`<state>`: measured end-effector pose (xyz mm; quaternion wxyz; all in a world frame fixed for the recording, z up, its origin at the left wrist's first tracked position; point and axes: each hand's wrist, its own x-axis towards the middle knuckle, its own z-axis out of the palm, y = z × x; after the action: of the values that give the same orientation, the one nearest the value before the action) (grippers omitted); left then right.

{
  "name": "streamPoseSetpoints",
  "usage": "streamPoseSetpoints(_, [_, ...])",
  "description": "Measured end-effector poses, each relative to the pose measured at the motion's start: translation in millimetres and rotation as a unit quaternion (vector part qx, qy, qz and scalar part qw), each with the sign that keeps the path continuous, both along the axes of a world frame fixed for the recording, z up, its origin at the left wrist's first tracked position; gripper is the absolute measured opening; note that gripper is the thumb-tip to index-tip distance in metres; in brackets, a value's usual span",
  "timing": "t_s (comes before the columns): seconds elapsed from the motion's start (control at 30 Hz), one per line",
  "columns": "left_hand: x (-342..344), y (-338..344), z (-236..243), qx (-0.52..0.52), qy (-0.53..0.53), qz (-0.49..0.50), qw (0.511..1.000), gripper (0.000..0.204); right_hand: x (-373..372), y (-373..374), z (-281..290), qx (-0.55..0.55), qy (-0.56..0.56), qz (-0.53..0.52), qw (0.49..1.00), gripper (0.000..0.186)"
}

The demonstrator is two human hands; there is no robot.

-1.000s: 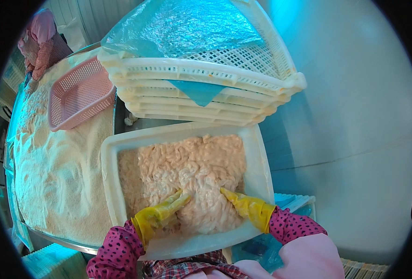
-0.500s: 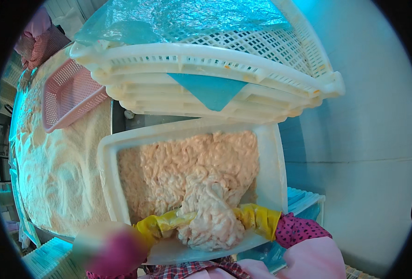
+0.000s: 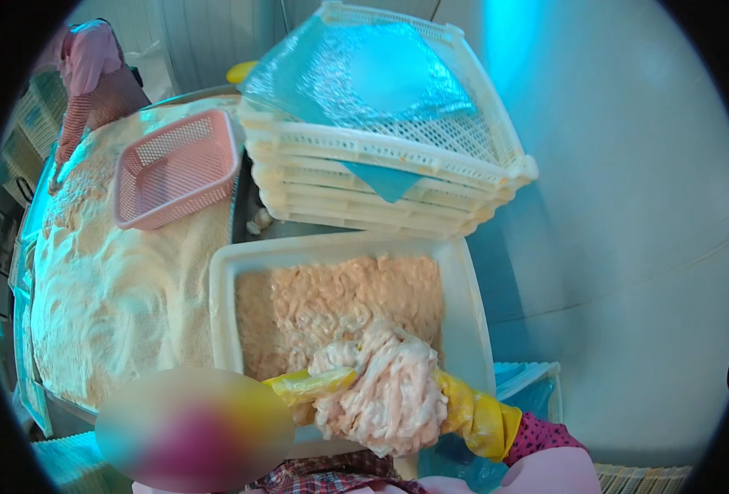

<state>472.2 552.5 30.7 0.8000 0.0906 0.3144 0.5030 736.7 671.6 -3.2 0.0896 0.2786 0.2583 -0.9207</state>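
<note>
Hands (image 3: 463,407) cup stringy, seemingly wet pale clump (image 3: 385,387).

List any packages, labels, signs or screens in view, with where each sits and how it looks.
No labels, signs or screens show.
Blue plastic sheet: lines the top cream basket of the stack, crinkled, see-through.
Blue plastic bag: bottom edge, under the right hand, partly hidden.

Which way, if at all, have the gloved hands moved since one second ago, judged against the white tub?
Yes. Both hands have risen from the meat surface in the white tub, toward its near rim, lifting a pale clump of meat between them.
</note>
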Motion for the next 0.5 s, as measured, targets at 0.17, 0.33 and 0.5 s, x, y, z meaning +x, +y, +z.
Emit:
streamPoseSetpoints(0.17, [-28.9,-14.7,23.5,0.068,-0.007,0.002,0.998,0.025,-39.2,-17.2,48.3,0.372,0.022,0.038,0.927,0.04])
streamPoseSetpoints(0.33, [-106.5,-54.8,52.6,0.164,0.004,0.022,0.986,0.027,-175.2,-82.8,178.5,0.856,0.03,0.127,0.499,0.04])
streamPoseSetpoints(0.5, [-247.4,-140.5,75.0,0.224,0.071,0.058,0.97,0.032,-341.3,-156.0,202.1,0.848,0.052,0.111,0.516,0.036])
